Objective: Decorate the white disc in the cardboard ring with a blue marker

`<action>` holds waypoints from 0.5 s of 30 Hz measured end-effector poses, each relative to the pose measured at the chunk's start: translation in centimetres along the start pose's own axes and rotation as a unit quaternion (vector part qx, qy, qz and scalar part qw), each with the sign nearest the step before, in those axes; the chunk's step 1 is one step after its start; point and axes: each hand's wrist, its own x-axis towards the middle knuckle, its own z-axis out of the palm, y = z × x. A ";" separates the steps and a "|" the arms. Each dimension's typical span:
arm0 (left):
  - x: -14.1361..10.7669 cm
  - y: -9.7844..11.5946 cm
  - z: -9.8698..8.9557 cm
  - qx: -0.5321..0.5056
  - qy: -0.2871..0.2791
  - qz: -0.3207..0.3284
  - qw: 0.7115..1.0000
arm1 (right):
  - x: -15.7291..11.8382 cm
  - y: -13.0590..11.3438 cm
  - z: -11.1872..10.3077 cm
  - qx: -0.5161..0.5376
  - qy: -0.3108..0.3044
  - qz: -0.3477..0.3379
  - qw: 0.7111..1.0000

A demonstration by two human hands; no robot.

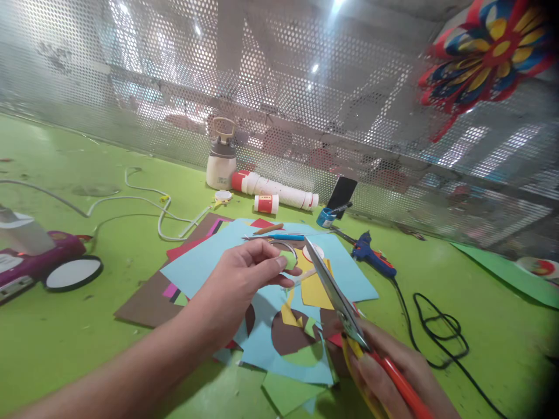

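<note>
Between the thumb and fingers of my left hand is a small piece of light green paper. My right hand grips a pair of scissors with red and yellow handles. The blades point up and away, to the right of the green piece and apart from it. Under both hands lie blue paper sheets, yellow paper, a dark brown piece and green scraps. A blue pen-like tool rests just beyond my left hand.
A blue glue gun with a black cord lies at right. Farther back stand a spray bottle, stacked paper cups, a blue jar and a phone. A purple device sits left, before a perforated metal screen.
</note>
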 end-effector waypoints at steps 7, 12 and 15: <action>-0.2 -0.2 0.3 0.014 0.012 -0.022 1.000 | 1.9 1.9 -0.2 -0.170 0.095 0.043 0.980; -0.3 -0.1 0.6 0.010 0.009 -0.032 0.999 | 3.1 2.7 -3.0 -0.303 0.116 0.083 0.942; -0.3 -0.2 0.7 0.001 0.002 -0.034 0.999 | 3.4 3.8 -4.3 -0.324 0.112 0.115 0.932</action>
